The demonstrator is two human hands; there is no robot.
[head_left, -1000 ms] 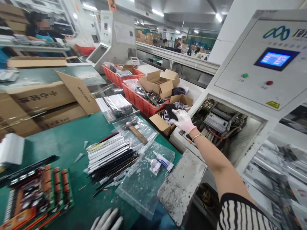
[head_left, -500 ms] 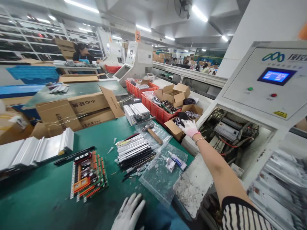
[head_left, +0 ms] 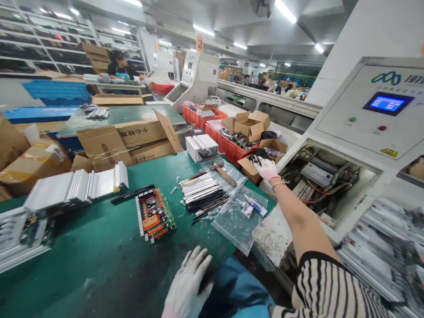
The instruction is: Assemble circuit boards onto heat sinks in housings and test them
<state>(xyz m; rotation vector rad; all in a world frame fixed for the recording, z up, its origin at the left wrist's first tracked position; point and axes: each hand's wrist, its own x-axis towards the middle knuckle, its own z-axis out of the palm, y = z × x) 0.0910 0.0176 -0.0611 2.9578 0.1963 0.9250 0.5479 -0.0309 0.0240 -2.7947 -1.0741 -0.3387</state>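
My right hand [head_left: 266, 168], in a white glove with a pink cuff, reaches into a small cardboard box [head_left: 250, 170] of dark parts at the table's far right edge. Its fingers bend together at a black piece; what they grip is too small to make out. Low in the view, my left hand [head_left: 190, 280], gloved as well, rests palm down at the table's near edge, fingers stretched and holding nothing. Beyond it lies a stack of circuit boards [head_left: 155, 214]. A bundle of silver and black strips [head_left: 203, 192] sits between the boards and the box.
A hammer [head_left: 225, 173] and a glue tube [head_left: 257, 206] lie on plastic bags. Aluminium housings [head_left: 66, 190] line the left, with more housings [head_left: 202, 147] at the back. Red crates [head_left: 232, 148] stand behind the box; a machine cabinet [head_left: 367, 119] rises at right. A co-worker [head_left: 121, 66] sits far off.
The view has swung left, so things sit further right. My right hand stays at the box, and the black piece by its fingers shows less. My left hand has come further into view.
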